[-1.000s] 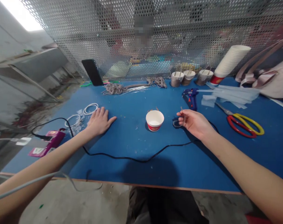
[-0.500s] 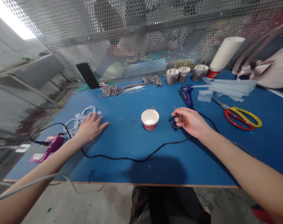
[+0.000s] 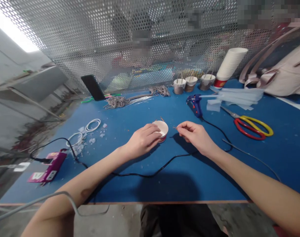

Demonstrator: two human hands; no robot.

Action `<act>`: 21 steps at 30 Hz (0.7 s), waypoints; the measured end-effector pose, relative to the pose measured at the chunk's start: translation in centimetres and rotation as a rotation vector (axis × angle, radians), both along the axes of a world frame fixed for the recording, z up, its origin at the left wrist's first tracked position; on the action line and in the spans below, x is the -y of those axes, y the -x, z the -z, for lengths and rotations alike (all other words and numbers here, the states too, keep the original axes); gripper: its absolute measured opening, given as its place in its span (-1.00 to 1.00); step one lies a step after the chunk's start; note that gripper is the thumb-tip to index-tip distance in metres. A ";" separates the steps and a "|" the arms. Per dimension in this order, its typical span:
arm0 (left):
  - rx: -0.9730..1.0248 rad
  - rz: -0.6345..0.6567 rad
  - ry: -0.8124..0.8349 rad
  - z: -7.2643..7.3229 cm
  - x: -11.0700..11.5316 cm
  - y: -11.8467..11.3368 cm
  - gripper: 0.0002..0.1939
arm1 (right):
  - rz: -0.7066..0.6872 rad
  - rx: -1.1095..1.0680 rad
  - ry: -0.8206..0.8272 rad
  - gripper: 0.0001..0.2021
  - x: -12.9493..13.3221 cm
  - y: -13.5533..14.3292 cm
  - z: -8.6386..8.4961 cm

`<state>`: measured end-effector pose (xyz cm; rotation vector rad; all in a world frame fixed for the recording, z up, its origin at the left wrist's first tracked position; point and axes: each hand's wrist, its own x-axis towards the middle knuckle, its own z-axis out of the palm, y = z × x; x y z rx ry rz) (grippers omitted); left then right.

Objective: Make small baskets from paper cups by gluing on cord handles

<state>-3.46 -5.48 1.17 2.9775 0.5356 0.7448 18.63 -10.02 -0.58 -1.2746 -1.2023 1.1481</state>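
Note:
My left hand (image 3: 145,139) grips the near left side of a small paper cup (image 3: 162,126), its fingers over the rim. The cup is white inside with red outside, and short brownish ends stick up behind its far rim. Just right of the cup, my right hand (image 3: 194,134) pinches a thin brownish cord (image 3: 175,127) whose tip points at the cup without touching it. A grey cord (image 3: 251,154) lies beside my right forearm; whether it is the same piece is hidden.
A blue glue gun (image 3: 194,104), scissors (image 3: 253,126) and translucent strips (image 3: 238,97) lie right. Behind stand wrapped cups (image 3: 179,87) and stacked paper cups (image 3: 231,62). Grey cord bundles (image 3: 116,102), a phone (image 3: 93,87), white rings (image 3: 93,125) and a purple power strip (image 3: 49,168) lie left.
My left hand has moved right from beside the white rings and taken hold of the paper cup. My right hand has shifted slightly left towards the cup, still pinching the cord.

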 end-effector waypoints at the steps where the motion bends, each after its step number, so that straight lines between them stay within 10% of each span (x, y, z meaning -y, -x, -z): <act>1: 0.009 0.000 0.056 0.1 -0.1 -0.2 -0.81 | -0.007 0.023 -0.016 -0.86 0.1 0.1 -0.1; 12: 0.220 -0.285 0.944 -2.5 -0.4 -1.1 -0.83 | -0.161 0.203 -0.227 -0.90 0.3 1.8 -2.6; 21: 0.387 -0.376 1.022 -1.4 0.2 -1.0 -0.86 | -0.118 -0.021 -0.030 -0.85 -0.7 3.7 -0.5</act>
